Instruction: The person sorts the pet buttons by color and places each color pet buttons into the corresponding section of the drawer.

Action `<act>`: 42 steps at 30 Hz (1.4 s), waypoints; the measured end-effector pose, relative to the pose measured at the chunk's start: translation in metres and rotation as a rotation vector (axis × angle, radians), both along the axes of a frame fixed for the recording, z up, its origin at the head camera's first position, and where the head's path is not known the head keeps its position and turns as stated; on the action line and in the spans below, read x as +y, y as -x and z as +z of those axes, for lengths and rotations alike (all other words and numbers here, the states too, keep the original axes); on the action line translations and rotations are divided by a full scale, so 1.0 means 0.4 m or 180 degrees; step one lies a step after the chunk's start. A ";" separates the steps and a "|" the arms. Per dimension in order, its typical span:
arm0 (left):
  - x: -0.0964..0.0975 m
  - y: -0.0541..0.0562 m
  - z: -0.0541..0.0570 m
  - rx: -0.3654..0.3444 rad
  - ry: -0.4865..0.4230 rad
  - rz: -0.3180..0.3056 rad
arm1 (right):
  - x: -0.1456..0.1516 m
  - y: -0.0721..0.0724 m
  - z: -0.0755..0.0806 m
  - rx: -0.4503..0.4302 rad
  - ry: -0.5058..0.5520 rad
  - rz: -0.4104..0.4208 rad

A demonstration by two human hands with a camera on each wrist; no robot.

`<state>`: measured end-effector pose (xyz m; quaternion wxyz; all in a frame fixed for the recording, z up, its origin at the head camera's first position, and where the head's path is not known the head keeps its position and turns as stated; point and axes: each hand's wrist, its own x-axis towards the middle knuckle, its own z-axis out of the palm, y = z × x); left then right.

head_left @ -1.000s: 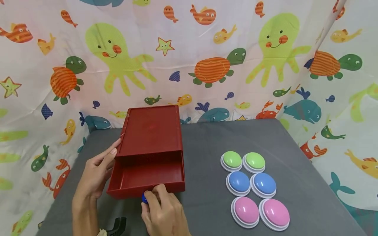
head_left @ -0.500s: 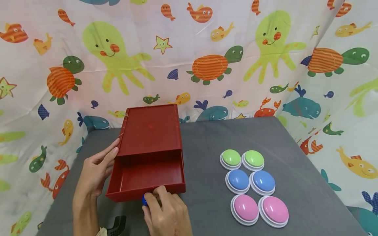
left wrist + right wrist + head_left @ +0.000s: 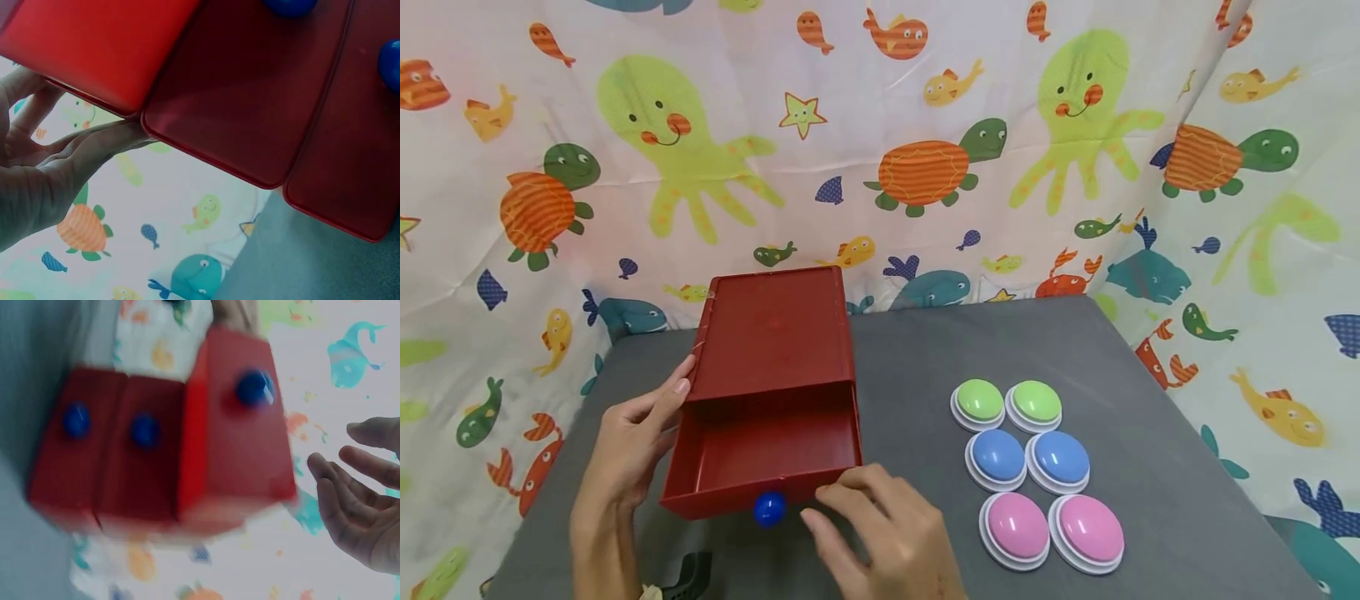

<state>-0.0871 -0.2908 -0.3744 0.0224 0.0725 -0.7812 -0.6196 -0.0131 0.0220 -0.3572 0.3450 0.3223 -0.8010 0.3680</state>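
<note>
A small dark red drawer cabinet (image 3: 775, 333) stands on the grey table. Its top drawer (image 3: 707, 502) is pulled out, and I see nothing inside it. A round blue knob (image 3: 770, 509) sits on that drawer's front. My left hand (image 3: 628, 450) rests with extended fingers against the cabinet's left side, as the left wrist view also shows at the hand (image 3: 50, 162). To the right of the knob is my right hand (image 3: 891, 533), fingers parted and holding nothing. In the blurred right wrist view, two lower drawers with blue knobs (image 3: 145, 430) are closed.
Right of the cabinet stand pairs of domed push buttons on white bases: green (image 3: 980, 400), blue (image 3: 997, 455) and pink (image 3: 1017, 526). A sea-animal printed curtain (image 3: 850, 125) hangs behind the table (image 3: 910, 358) and along its sides.
My right hand has let go of the blue knob and moved away to the right, uncovering it. The drawer stays out. My left hand keeps its place at the cabinet's side.
</note>
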 end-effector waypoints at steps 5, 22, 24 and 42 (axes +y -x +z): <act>-0.004 -0.017 -0.005 0.0087 -0.0100 -0.0014 | 0.124 0.075 0.081 -0.0180 -0.0277 -0.0581; 0.010 -0.020 -0.003 0.0029 -0.0201 0.0172 | 0.318 0.462 -0.048 -0.2045 -0.2072 -0.0917; 0.012 -0.019 -0.003 0.0038 -0.0201 0.0158 | 0.320 0.481 -0.086 -0.2043 -0.2264 -0.0926; 0.009 -0.023 -0.023 0.0258 -0.0146 0.0074 | 0.328 0.506 -0.222 -0.2407 -0.2413 -0.0740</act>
